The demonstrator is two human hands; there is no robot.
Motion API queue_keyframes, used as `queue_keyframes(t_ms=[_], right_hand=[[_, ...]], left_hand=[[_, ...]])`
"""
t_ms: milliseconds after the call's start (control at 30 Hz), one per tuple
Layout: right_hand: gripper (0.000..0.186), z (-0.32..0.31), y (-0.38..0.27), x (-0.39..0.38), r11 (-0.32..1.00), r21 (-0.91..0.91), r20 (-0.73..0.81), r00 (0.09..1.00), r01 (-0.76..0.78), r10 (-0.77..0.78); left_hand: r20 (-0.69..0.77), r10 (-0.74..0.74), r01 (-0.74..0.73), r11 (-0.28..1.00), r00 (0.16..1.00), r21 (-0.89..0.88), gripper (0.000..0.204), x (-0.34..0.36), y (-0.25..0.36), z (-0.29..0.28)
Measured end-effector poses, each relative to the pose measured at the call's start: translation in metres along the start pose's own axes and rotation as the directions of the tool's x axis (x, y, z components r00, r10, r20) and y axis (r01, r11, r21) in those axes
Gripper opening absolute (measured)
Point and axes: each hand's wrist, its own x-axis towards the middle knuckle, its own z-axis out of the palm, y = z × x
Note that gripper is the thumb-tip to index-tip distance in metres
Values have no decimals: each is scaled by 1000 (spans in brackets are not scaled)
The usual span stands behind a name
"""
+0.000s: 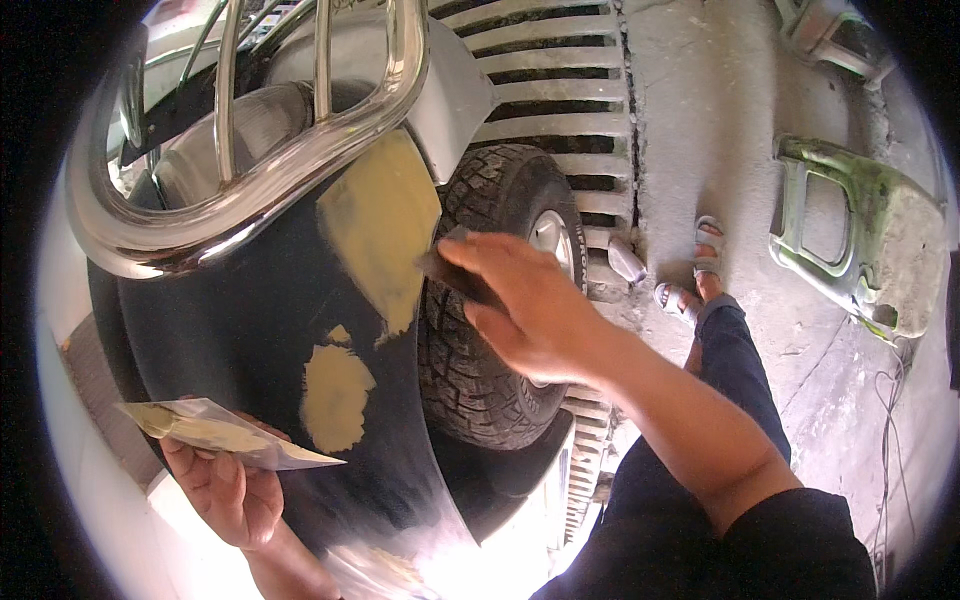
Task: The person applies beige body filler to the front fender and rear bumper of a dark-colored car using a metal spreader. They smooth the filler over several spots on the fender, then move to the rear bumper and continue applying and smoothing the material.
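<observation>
My left hand (225, 488) grips a thin, see-through mixing sheet (215, 432) from below, with yellowish body filler smeared over it. My right hand (525, 300) is closed on a dark, flat filler spreader (458, 278). Its tip is at the fender's edge, in front of the tyre and beside a large patch of yellow filler (380, 225). Lower on the dark fender (220, 320) is a smaller filler patch (338, 398) with rough edges. Part of the spreader is hidden behind my fingers.
A chrome bull bar (270, 195) curves above the fender. The tyre (475, 340) stands beside my right hand over a slotted floor grate (560, 90). Right of my sandalled feet, a worn greenish vehicle panel (865, 235) lies on the concrete, with thin cables (890, 440) near it.
</observation>
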Motion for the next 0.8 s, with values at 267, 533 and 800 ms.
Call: queue_keyframes(t_ms=[267,533,800], right_hand=[[61,19,-3,-27,995,97,137,991,-24,11],[53,20,25,6,999,21,-117,992,45,-42],[52,2,18,-1,987,137,-76,993,-84,95]], left_hand=[[-16,-2,2,1000,1000,-23,58,-3,-4,-2],[-83,-34,27,995,996,-93,55,5,2,16],[-73,-50,41,992,996,-119,53,2,3,15]])
